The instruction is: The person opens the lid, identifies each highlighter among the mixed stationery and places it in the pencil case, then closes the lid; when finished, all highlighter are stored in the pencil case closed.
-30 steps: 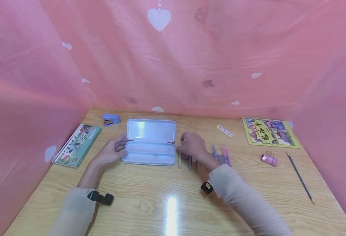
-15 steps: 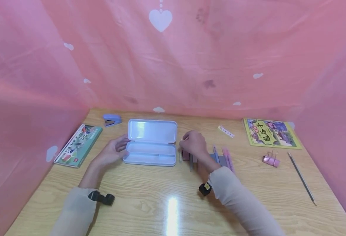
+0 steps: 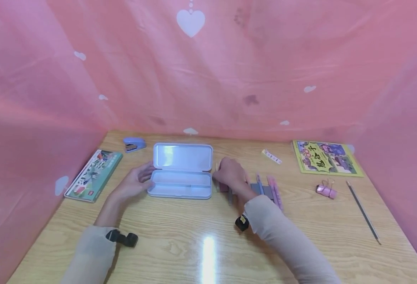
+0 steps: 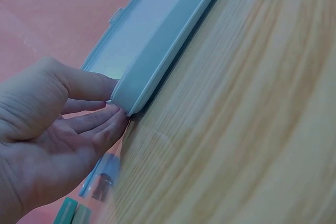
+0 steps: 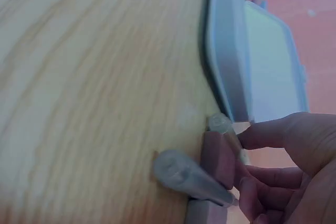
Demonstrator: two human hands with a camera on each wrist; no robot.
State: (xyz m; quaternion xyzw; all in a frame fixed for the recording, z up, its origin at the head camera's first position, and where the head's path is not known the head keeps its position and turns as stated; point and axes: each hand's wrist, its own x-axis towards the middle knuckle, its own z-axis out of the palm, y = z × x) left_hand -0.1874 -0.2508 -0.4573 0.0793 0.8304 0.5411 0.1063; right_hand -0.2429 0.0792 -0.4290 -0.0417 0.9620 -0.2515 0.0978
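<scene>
Wears a pale beige left sleeve [image 3: 90, 252] and a matching right sleeve [image 3: 286, 236], softly wrinkled and ending short of the bare hands [image 3: 134, 182]. Carries a black strap [image 3: 112, 235] with a rounded black block [image 3: 131, 240] at the left sleeve's edge, and near the right one's edge a small black unit [image 3: 241, 224] bearing a yellowish patch [image 3: 243, 218].

Yellow book [image 3: 327, 158], well right of the right hand [image 3: 230, 172] — black characters, 谷 and 子 legible. Teal box [image 3: 92, 175], left of the left hand [image 3: 133, 182] — lettering too small to read.
</scene>
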